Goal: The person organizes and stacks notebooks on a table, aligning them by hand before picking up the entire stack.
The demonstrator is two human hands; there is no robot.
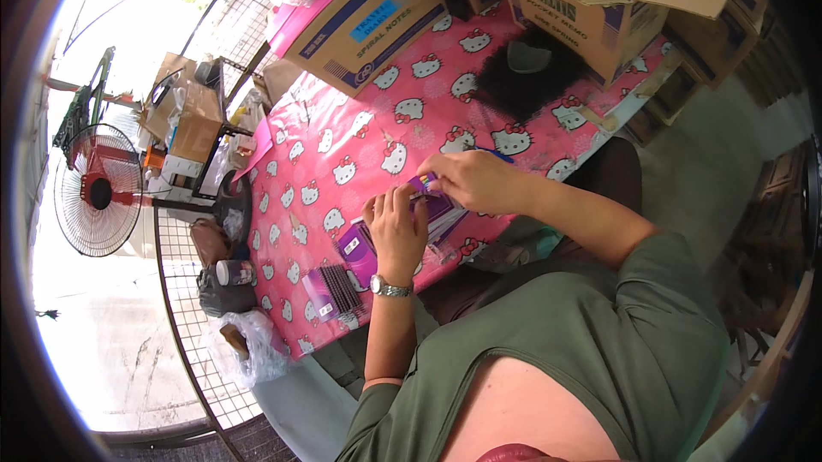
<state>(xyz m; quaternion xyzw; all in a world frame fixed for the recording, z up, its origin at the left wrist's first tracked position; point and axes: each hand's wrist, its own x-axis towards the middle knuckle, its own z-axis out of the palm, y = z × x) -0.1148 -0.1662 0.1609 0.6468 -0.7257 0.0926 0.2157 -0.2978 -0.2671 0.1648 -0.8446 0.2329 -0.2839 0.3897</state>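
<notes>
Both hands (pixel 398 226) (pixel 479 181) half-hide a purple packet (pixel 432 201) pinched between fingers.

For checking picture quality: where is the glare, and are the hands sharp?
Head view: daylight burns out the upper left behind the fan; the left hand and right hand on the purple packet look fairly sharp; edges bend toward the rim.

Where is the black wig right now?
In the head view, the black wig lies at the far side of the pink table, right of centre, just in front of the open cardboard box.
</notes>
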